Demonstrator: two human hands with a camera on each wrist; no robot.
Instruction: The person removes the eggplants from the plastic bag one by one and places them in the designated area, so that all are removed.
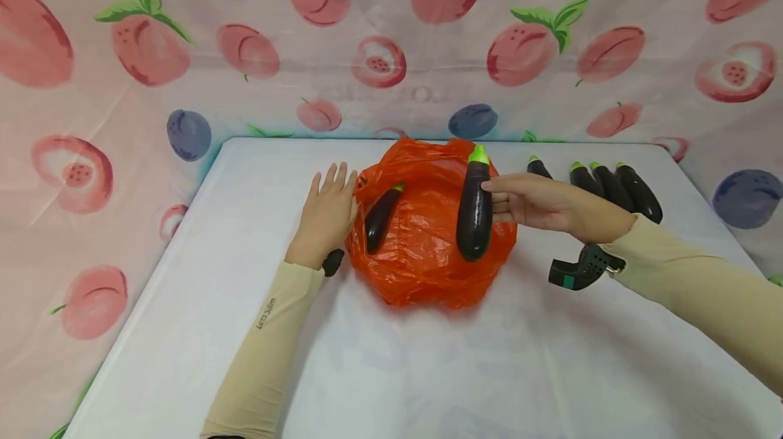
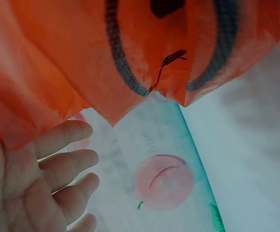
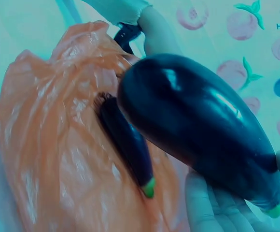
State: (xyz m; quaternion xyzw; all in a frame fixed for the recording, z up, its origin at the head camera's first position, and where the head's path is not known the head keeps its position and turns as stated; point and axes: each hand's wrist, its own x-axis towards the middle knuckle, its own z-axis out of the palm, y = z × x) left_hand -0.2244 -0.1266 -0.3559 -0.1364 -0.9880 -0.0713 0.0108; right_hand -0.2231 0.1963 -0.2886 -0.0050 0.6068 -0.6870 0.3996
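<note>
My right hand holds an eggplant between thumb and fingers, its green stem end pointing away from me, over the right part of an orange-red plastic bag. The right wrist view shows that dark, glossy eggplant large, with fingers under its stem half. A smaller eggplant lies on the left part of the bag. My left hand is at the bag's left edge with its fingers extended. In the left wrist view, the fingers spread just below the hanging bag edge, which has dark printing.
On the white table, several more eggplants lie at the back right, partly behind my right hand and forearm. A fruit-patterned cloth hangs behind the table and along its left side.
</note>
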